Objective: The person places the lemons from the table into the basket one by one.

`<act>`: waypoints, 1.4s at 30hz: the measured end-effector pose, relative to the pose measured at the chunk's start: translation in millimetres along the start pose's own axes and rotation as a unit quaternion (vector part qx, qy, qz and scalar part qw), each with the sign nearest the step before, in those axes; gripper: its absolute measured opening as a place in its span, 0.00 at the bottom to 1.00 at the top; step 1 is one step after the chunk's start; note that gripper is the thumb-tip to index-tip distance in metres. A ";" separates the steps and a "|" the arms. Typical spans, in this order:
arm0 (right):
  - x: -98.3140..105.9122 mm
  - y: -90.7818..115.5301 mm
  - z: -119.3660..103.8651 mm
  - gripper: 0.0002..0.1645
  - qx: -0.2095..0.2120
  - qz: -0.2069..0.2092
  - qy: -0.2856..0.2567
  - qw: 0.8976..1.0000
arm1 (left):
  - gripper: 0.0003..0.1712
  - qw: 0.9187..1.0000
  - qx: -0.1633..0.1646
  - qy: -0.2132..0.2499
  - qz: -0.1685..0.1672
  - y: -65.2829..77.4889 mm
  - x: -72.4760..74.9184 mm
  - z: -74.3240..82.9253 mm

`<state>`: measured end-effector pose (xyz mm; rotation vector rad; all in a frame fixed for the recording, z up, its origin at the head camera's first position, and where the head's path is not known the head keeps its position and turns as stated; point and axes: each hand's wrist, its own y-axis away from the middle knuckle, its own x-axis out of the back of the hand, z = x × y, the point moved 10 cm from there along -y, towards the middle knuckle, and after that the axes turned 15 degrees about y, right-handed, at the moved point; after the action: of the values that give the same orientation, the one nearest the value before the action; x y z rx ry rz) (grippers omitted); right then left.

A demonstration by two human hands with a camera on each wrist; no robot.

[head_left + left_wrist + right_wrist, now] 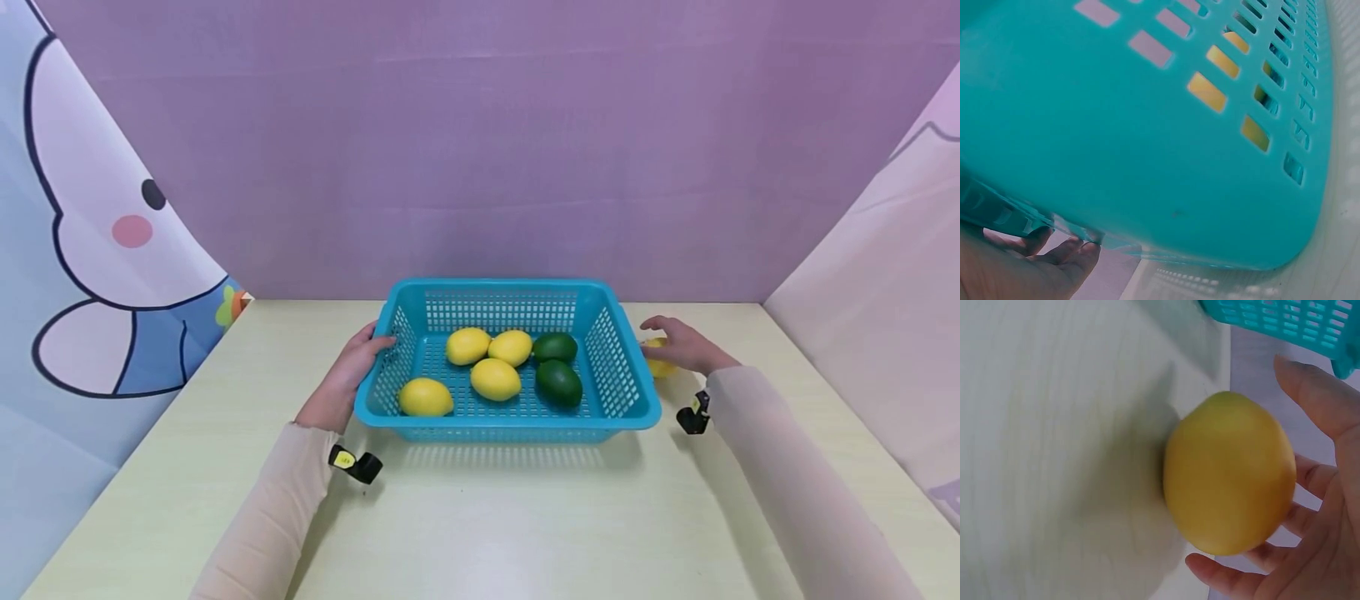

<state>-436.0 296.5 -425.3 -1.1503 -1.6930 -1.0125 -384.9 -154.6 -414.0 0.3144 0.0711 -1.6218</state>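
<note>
My left hand (347,373) grips the left rim of a blue plastic basket (507,422), thumb over the edge. In the left wrist view its fingers (1075,256) curl under that rim. Inside the basket lie several yellow lemons (495,380) and two dark green, smooth oval fruits (558,383). Just outside the right wall, my right hand (692,346) is around another lemon (1229,475) on the table. The right wrist view has its thumb (1313,394) spread away from the lemon, while the other fingers reach behind and below it.
The basket stands on a pale wooden table (480,525), near its back edge. A purple cloth (510,150) hangs behind the table. Printed cartoon cloth (112,233) borders the left side, and a pale cloth (885,308) the right.
</note>
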 end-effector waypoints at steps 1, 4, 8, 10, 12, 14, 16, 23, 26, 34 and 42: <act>-1.3 -0.6 0.0 0.40 0.000 0.000 0.000 1.000 | 0.33 1.000 0.001 -0.001 0.000 0.0 0.1 0.0; -4.9 -2.2 -0.7 0.40 0.000 0.003 0.002 1.000 | 0.33 1.000 0.001 -0.006 0.002 -0.1 0.6 0.4; -9.0 -4.4 -0.5 0.39 -0.004 0.005 0.006 1.000 | 0.33 1.000 0.004 -0.007 0.002 0.5 1.2 0.1; -10.6 -5.3 0.4 0.39 -0.006 0.005 0.004 1.000 | 0.33 1.000 0.006 -0.004 0.002 1.0 1.1 -0.2; -11.8 -6.3 0.8 0.39 -0.005 0.005 0.004 1.000 | 0.33 1.000 0.006 -0.001 0.001 1.3 0.6 -0.2; -13.0 -7.5 1.2 0.39 -0.004 0.006 0.005 1.000 | 0.33 1.000 0.005 -0.001 0.000 1.4 0.6 -0.4; -14.0 -8.5 1.0 0.38 -0.002 0.008 0.007 1.000 | 0.33 1.000 0.003 -0.002 -0.002 1.2 0.4 -0.6; -16.2 -10.6 3.8 0.37 -0.010 0.006 0.015 1.000 | 0.33 1.000 0.004 0.002 -0.001 1.4 -0.1 -0.9; -17.4 -10.9 4.3 0.37 -0.013 0.000 0.017 1.000 | 0.33 1.000 0.005 0.004 0.002 1.5 -0.1 -0.6; -17.3 -8.0 4.2 0.37 -0.024 -0.001 0.025 0.999 | 0.33 1.000 0.002 0.002 0.001 1.9 0.2 -0.8; -15.4 -7.1 2.6 0.29 -0.027 0.011 0.038 0.999 | 0.32 1.000 0.000 -0.002 -0.001 2.2 -0.6 -0.3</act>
<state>-439.7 292.8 -441.7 -1.1493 -1.5989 -1.0803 -382.7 -154.1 -413.9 0.3115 0.0684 -1.6239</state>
